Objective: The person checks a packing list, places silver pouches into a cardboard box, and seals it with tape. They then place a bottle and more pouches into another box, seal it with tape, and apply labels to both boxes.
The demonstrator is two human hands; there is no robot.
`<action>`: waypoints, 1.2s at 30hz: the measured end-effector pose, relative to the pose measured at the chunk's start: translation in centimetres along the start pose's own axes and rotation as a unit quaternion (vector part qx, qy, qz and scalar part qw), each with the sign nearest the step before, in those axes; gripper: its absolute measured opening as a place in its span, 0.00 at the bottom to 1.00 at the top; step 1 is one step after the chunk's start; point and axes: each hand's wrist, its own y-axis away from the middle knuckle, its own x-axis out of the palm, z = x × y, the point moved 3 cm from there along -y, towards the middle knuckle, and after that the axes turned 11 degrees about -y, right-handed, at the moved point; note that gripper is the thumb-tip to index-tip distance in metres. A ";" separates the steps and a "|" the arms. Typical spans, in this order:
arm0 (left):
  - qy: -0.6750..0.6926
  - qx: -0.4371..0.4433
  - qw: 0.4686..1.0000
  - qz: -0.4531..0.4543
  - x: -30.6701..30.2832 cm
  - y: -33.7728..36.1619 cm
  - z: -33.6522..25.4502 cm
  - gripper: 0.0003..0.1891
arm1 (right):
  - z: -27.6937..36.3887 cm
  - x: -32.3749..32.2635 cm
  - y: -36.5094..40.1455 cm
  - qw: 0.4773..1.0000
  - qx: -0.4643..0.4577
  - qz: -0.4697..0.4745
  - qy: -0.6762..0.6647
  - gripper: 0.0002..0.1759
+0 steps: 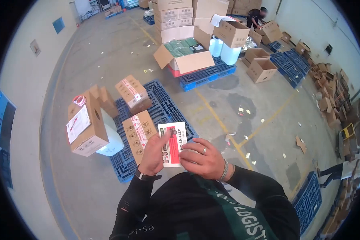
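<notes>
A white and red card printed "ATTENTION" (173, 149) is held upright in front of my body. My left hand (153, 154) grips its left side, the thumb lying over its face. At the card's right edge my right hand (204, 159) has its fingers bent against it, with a ring on one finger. Just behind the card, a brown carton with red and white "FRAGILE" tape (137, 134) rests on a blue pallet (163, 102). Another taped carton (132, 90) stands farther back on that pallet.
At the left, a carton (93, 134) bearing a paper sheet and tape roll sits on a bluish container (113, 142). Ahead, an open carton of green packs (184, 50) stands by a pallet (208, 76). One person (254, 19) handles cartons at the back; another's legs show at right.
</notes>
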 end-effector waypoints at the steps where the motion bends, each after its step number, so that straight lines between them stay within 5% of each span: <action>1: 0.037 0.012 0.999 -0.022 0.8 0.5 -1.1 0.13 | 0.2 -0.3 -0.3 1.000 0.012 -0.001 -0.016 0.15; 8: -0.179 0.168 0.962 -0.116 0.6 3.4 -2.6 0.13 | -2.0 -0.4 -2.3 0.922 0.256 -0.229 -0.182 0.13; 14: -0.228 0.190 0.949 -0.107 0.3 4.9 -3.2 0.14 | -2.1 0.1 -3.6 0.926 0.245 -0.209 -0.197 0.11; 20: -0.245 0.204 0.941 -0.112 -0.7 5.5 -3.3 0.13 | -2.0 1.4 -3.7 0.844 0.328 -0.185 -0.381 0.09; 26: -0.326 0.300 0.894 -0.070 -1.6 5.9 -5.5 0.11 | -0.8 1.1 -4.9 0.927 0.176 -0.173 -0.282 0.08; 36: -0.442 0.412 0.797 0.002 -0.8 6.0 -9.2 0.11 | -0.4 -1.2 -6.0 0.947 0.040 -0.142 -0.285 0.21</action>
